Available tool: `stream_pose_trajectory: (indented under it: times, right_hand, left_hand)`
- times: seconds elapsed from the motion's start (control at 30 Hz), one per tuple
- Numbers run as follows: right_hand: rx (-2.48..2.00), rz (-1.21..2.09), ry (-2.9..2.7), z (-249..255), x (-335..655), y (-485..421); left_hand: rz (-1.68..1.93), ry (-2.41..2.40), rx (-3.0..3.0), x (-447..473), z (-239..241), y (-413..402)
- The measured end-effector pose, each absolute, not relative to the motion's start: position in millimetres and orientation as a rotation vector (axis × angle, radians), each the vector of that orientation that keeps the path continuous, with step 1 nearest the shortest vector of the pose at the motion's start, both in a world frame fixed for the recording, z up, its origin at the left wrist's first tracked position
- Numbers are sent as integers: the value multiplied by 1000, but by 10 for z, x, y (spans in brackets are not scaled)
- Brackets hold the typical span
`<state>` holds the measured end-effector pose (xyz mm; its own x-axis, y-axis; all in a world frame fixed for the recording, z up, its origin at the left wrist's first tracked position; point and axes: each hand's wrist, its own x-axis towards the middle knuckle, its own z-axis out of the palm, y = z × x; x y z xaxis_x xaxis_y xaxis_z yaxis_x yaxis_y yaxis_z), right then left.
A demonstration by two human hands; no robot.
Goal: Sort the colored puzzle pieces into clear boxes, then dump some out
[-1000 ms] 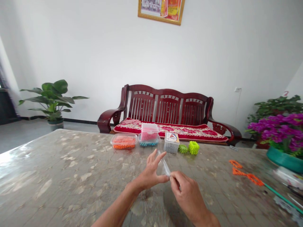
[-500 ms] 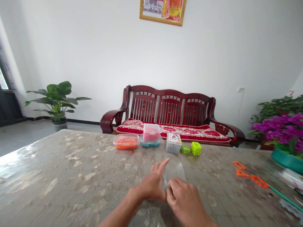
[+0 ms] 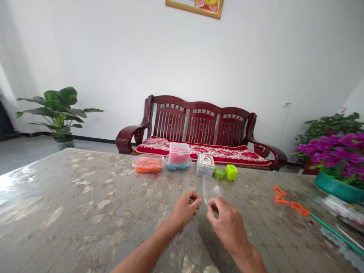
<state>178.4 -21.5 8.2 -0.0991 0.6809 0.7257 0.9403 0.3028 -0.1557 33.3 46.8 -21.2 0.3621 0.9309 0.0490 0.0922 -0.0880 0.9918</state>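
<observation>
Desk (image 3: 93,227): patterned and glossy; clock directions are read from between the two hands, twelve being straight ahead.
Right hand (image 3: 227,222): at four o'clock, grip narrow, thumb and forefinger pinching the near end of a clear plastic lid (image 3: 205,187).
Left hand (image 3: 183,209): at eight o'clock, fingers curled nearly together; whether this grip has hold of anything see-through, I cannot tell.
Smooth rim: the lid seems held chiefly at one end, so it could twist or drop if the right-hand pinch loosens.
See-through far edge: hard to judge by eye, so a forward swing might bump the grey-filled box (image 3: 203,171).
Lid against grip: it stands tilted, reaching from the right fingertips towards twelve o'clock, and lies just beside the left fingertips, at their two o'clock. Its curved rim suggests a lid, though a shallow tub cannot be ruled out; contact with the desk is unclear.
Orange lattice pieces (image 3: 300,209): three o'clock, well apart from both hands.
Green spiky balls (image 3: 231,172): one o'clock, side by side, next to the grey-filled box at twelve.
Containers: pink-filled box (image 3: 179,156) atop a blue-bead tub (image 3: 178,167) at eleven; orange-filled tub (image 3: 148,163) at ten.
Wooden settee (image 3: 203,123): twelve o'clock, beyond the desk.
</observation>
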Motion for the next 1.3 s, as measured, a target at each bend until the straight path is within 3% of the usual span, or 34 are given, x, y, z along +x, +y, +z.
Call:
stream_pose_trajectory:
  times: [0.2,0.37,0.67,0.8,1.1,1.3]
  right_hand:
    - [-1419,-277,-1769,-5,1776,-190]
    - [-1488,69,-1679,18,1760,-207]
    - [-1405,371,-1669,-4,1889,-175]
    - [-1496,273,-1805,83,1842,-192]
    - [-1774,-330,-1935,236,1750,-186]
    - [-1643,-263,-2049,238,1861,-77]
  left_hand:
    - [1000,1065,1709,293,-127,468]
    - [1004,927,1931,302,-194,539]
    - [569,842,2368,166,165,1001]
    - [512,814,2405,184,293,1051]
    - [609,942,2415,268,230,909]
    - [596,944,2386,252,210,913]
